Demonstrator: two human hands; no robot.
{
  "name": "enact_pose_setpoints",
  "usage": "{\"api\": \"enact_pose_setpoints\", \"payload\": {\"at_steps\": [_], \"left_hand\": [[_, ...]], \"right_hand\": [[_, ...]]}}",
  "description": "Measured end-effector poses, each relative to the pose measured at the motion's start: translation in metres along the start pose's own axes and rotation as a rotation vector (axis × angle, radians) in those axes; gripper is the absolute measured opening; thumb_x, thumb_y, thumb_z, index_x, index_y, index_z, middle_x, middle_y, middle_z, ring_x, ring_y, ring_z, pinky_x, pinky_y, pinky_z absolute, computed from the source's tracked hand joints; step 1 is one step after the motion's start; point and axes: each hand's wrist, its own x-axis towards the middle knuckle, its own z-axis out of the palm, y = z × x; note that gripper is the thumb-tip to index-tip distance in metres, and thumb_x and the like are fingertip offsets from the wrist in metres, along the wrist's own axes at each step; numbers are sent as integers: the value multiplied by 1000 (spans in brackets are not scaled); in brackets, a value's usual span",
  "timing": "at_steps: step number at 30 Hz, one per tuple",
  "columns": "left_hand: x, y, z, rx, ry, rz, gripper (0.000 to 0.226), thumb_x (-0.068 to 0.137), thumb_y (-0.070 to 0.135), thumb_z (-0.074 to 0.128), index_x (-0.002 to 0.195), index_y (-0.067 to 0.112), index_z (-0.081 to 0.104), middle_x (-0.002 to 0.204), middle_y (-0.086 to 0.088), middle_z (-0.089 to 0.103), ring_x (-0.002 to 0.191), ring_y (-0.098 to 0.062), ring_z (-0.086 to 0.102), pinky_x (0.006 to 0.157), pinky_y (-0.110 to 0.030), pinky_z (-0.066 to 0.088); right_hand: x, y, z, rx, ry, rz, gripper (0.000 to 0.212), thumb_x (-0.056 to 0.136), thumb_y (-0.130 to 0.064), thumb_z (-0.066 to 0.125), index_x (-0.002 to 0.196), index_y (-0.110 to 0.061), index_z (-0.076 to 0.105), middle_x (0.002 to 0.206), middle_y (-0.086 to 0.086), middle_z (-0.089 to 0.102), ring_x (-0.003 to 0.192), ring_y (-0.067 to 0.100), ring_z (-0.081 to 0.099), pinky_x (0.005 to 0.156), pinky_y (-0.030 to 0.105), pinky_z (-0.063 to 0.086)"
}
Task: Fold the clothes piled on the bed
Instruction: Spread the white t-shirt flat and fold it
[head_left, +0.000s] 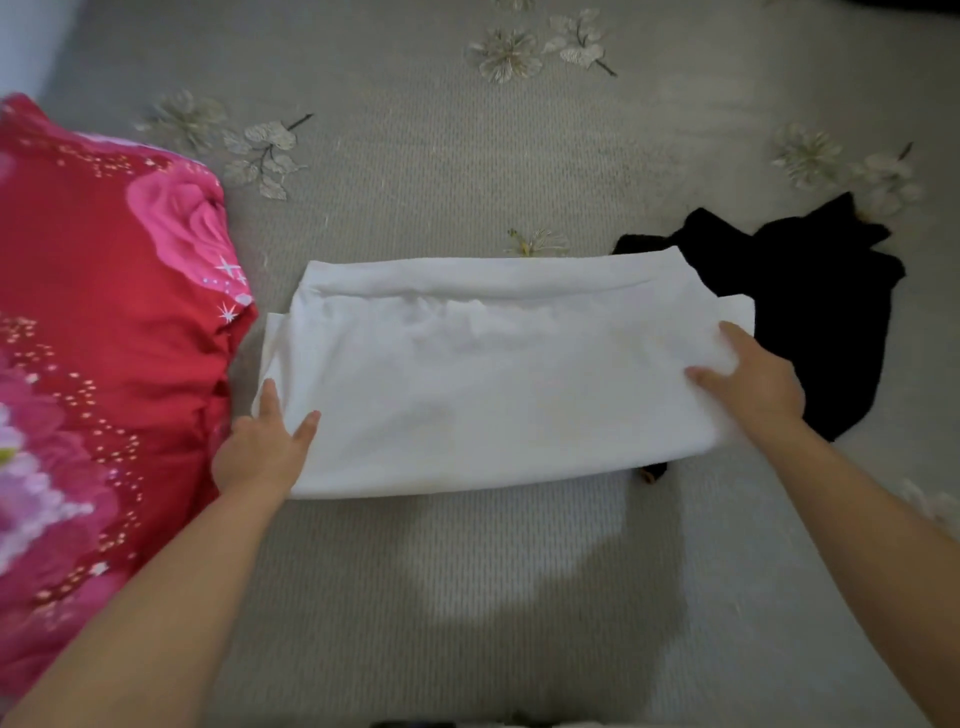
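A white garment (488, 374) lies folded into a wide rectangle in the middle of the bed. My left hand (265, 447) rests at its left near corner, fingers straight on the cloth. My right hand (748, 379) lies flat on its right end, fingers spread and pressing the fabric. A crumpled black garment (810, 301) lies unfolded just right of the white one, partly under its right edge.
The bed cover (467, 597) is grey-beige with embroidered flowers. A red and pink floral pillow or quilt (104, 338) bulges along the left side, touching my left wrist. Bare cover lies in front of the white garment and beyond it.
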Motion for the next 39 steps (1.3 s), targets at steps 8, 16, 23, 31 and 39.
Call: {"api": "enact_pose_setpoints", "payload": {"at_steps": [8, 16, 23, 31, 39], "left_hand": [[-61, -124, 23, 190, -167, 94, 70, 90, 56, 34, 147, 24, 7, 124, -28, 42, 106, -41, 50, 84, -43, 42], [-112, -144, 69, 330, -145, 236, 66, 93, 48, 37, 147, 30, 2, 153, -18, -4, 140, -36, -7, 111, -47, 12], [-126, -21, 67, 516, -224, 687, 60, 98, 42, 28, 147, 25, -2, 155, -10, -9, 142, -27, -8, 113, -40, 10], [-141, 194, 85, 709, -258, 1171, 65, 96, 42, 37, 147, 27, 0, 156, -2, 2, 143, -26, 2, 112, -38, 17], [-166, 327, 106, 1149, -201, 1546, 96, 85, 29, 62, 146, 24, -12, 154, -4, -15, 142, -26, -13, 115, -40, 5]], "right_hand": [[-152, 33, 68, 6, -105, 152, 60, 87, -36, 58, 138, -15, 36, 132, 22, 48, 118, 39, 46, 95, 43, 38], [-218, 90, 137, -87, -195, 474, 84, 84, -49, 57, 146, -17, 10, 137, 28, 35, 124, 45, 36, 101, 53, 32], [-209, 106, 138, 208, -177, 525, 86, 87, -49, 51, 147, -17, -1, 146, 27, 20, 132, 41, 25, 106, 49, 26], [-196, 139, 135, 585, -181, 496, 103, 76, -44, 69, 148, -16, 2, 145, 10, 34, 130, 27, 37, 105, 38, 31], [-183, 160, 140, 603, -250, 451, 96, 76, -51, 66, 147, -19, 11, 147, 4, 33, 131, 21, 37, 106, 39, 33]]}}
